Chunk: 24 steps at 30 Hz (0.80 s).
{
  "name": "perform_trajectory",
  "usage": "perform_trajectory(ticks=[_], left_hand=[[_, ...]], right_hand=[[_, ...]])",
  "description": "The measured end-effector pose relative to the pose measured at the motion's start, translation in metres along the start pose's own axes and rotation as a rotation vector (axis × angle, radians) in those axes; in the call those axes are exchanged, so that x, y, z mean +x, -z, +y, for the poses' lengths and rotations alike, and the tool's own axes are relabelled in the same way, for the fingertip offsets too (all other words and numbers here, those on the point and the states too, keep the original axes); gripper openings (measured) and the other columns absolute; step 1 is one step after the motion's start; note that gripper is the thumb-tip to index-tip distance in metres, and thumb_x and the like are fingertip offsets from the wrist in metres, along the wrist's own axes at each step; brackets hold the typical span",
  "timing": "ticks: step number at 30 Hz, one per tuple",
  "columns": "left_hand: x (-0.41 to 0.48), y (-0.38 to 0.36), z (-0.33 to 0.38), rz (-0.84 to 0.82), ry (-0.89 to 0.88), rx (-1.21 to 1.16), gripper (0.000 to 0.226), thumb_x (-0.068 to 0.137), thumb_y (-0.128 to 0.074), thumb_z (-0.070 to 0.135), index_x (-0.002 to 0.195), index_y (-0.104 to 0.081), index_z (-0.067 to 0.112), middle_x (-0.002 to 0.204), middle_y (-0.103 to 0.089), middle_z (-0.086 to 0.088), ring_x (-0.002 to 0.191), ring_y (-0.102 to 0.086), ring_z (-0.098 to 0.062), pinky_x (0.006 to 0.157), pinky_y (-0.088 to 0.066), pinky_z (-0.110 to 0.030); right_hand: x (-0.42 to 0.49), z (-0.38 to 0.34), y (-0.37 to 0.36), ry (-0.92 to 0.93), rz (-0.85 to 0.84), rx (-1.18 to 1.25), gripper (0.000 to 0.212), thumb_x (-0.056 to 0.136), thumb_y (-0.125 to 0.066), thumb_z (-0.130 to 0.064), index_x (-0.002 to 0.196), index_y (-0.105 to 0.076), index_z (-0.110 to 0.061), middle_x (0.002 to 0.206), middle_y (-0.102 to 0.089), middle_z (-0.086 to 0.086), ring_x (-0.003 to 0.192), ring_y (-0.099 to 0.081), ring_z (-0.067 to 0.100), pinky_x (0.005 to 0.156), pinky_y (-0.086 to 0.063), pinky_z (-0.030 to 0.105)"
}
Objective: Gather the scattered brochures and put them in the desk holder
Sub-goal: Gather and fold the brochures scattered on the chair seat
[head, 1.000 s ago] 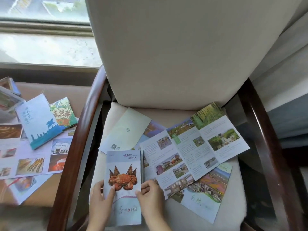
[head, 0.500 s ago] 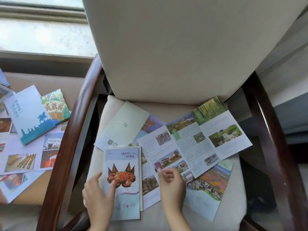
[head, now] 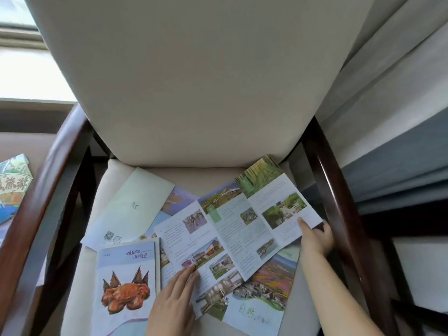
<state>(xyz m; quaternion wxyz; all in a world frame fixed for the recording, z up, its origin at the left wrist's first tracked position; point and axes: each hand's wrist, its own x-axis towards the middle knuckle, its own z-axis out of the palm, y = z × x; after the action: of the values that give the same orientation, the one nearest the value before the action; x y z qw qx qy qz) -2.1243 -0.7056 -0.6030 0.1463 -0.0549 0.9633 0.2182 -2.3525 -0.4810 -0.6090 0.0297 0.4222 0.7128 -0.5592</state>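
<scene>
Several brochures lie spread on the cream chair seat (head: 194, 174). An unfolded brochure (head: 237, 226) with photos and text lies across the middle. My right hand (head: 315, 235) grips its far right edge, thumb on top. My left hand (head: 173, 304) lies flat with fingertips pressing its lower left panel. A folded crab-cover brochure (head: 124, 287) lies at the front left, beside my left hand. A pale green brochure (head: 132, 207) lies behind it. A colourful landscape brochure (head: 261, 301) lies under the open one. No desk holder is in view.
The chair has a tall cream backrest (head: 194, 81) and dark wooden armrests at left (head: 31, 214) and right (head: 339, 202). A green-and-orange brochure (head: 13, 187) lies on a surface at far left. Grey curtains (head: 400, 141) hang at right.
My left hand left the crab brochure and moved right onto the open brochure. My right hand reached across to its far right edge and took hold. The camera moved closer and rightward.
</scene>
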Motion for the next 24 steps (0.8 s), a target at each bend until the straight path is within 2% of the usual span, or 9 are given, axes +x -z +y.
perform_trajectory(ticks=[2, 4, 7, 10, 13, 16, 19, 22, 24], left_hand=[[-0.001, 0.004, 0.000, -0.018, -0.009, 0.014, 0.054, 0.051, -0.053, 0.021, 0.100, -0.076, 0.017, 0.111, -0.072, 0.003, 0.093, -0.072, -0.014, 0.071, -0.057, -0.021], [0.002, 0.008, 0.001, -0.041, 0.021, 0.019, 0.061, 0.039, -0.074, 0.019, 0.100, -0.076, 0.018, 0.111, -0.072, 0.004, 0.092, -0.072, -0.013, 0.065, -0.059, -0.023], [0.004, 0.008, 0.002, -0.058, 0.075, 0.010, 0.072, 0.030, -0.082, 0.018, 0.102, -0.075, 0.019, 0.109, -0.072, 0.005, 0.090, -0.072, -0.011, 0.062, -0.059, -0.022], [0.009, 0.009, 0.003, -0.087, 0.146, -0.051, 0.074, 0.033, -0.089, 0.018, 0.105, -0.074, 0.017, 0.109, -0.072, 0.005, 0.088, -0.072, -0.011, 0.060, -0.058, -0.019], [0.010, 0.004, 0.005, -0.090, 0.206, -0.118, 0.069, 0.047, -0.088, 0.014, 0.114, -0.069, 0.015, 0.116, -0.070, 0.002, 0.094, -0.071, -0.017, 0.066, -0.060, -0.025], [0.010, -0.001, 0.004, -0.085, 0.216, -0.122, 0.068, 0.057, -0.082, 0.012, 0.122, -0.064, 0.016, 0.123, -0.066, 0.001, 0.101, -0.068, -0.022, 0.075, -0.060, -0.032], [0.009, 0.001, 0.006, -0.088, 0.238, -0.148, 0.070, 0.056, -0.082, 0.012, 0.123, -0.063, 0.016, 0.125, -0.064, 0.002, 0.104, -0.067, -0.021, 0.077, -0.058, -0.030], [0.007, 0.002, 0.008, -0.062, 0.223, -0.123, 0.077, 0.042, -0.086, 0.012, 0.116, -0.068, 0.014, 0.120, -0.067, 0.001, 0.096, -0.070, -0.018, 0.068, -0.059, -0.025], [0.004, 0.001, 0.012, -0.052, 0.219, -0.103, 0.081, 0.037, -0.087, 0.013, 0.116, -0.069, 0.013, 0.121, -0.068, 0.001, 0.098, -0.070, -0.018, 0.076, -0.058, -0.028]], right_hand=[[-0.010, 0.010, 0.006, 0.092, -0.029, 0.000, 0.028, 0.081, -0.072, -0.006, 0.108, -0.064, -0.008, 0.111, -0.070, 0.015, 0.088, -0.068, 0.018, 0.068, -0.052, 0.028], [-0.027, 0.015, 0.012, 0.223, -0.038, -0.031, 0.010, 0.083, -0.071, -0.013, 0.088, -0.067, -0.019, 0.096, -0.073, 0.006, 0.079, -0.068, 0.009, 0.059, -0.049, 0.018], [-0.062, 0.024, 0.024, 0.467, -0.113, -0.088, 0.026, 0.082, -0.072, -0.013, 0.083, -0.066, -0.038, 0.093, -0.070, -0.008, 0.091, -0.069, 0.014, 0.067, -0.054, 0.024], [-0.090, 0.044, 0.034, 0.753, -0.282, -0.219, 0.053, 0.067, -0.078, 0.010, 0.090, -0.070, -0.038, 0.115, -0.065, -0.011, 0.108, -0.062, 0.005, 0.086, -0.055, 0.028], [-0.102, 0.064, 0.034, 0.889, -0.451, -0.476, 0.067, 0.053, -0.072, 0.019, 0.092, -0.070, -0.036, 0.124, -0.060, -0.019, 0.115, -0.054, 0.001, 0.087, -0.054, 0.035], [-0.098, 0.075, 0.025, 0.961, -0.606, -0.823, 0.041, 0.070, -0.078, -0.022, 0.108, -0.066, -0.029, 0.136, -0.043, -0.021, 0.135, -0.036, 0.007, 0.114, -0.032, 0.043], [-0.087, 0.082, 0.016, 0.848, -0.682, -1.099, 0.082, 0.072, -0.049, -0.076, 0.142, -0.036, -0.036, 0.156, -0.017, -0.018, 0.147, -0.005, 0.006, 0.122, -0.002, 0.037], [-0.081, 0.082, 0.006, 0.828, -0.574, -1.109, 0.103, 0.068, -0.038, -0.086, 0.151, -0.003, -0.037, 0.161, 0.006, -0.012, 0.148, 0.008, 0.008, 0.122, -0.001, 0.041], [-0.082, 0.081, -0.002, 0.772, -0.565, -1.130, 0.115, 0.065, -0.045, -0.085, 0.148, 0.018, -0.036, 0.158, 0.019, -0.008, 0.147, 0.015, 0.011, 0.122, 0.000, 0.041]])
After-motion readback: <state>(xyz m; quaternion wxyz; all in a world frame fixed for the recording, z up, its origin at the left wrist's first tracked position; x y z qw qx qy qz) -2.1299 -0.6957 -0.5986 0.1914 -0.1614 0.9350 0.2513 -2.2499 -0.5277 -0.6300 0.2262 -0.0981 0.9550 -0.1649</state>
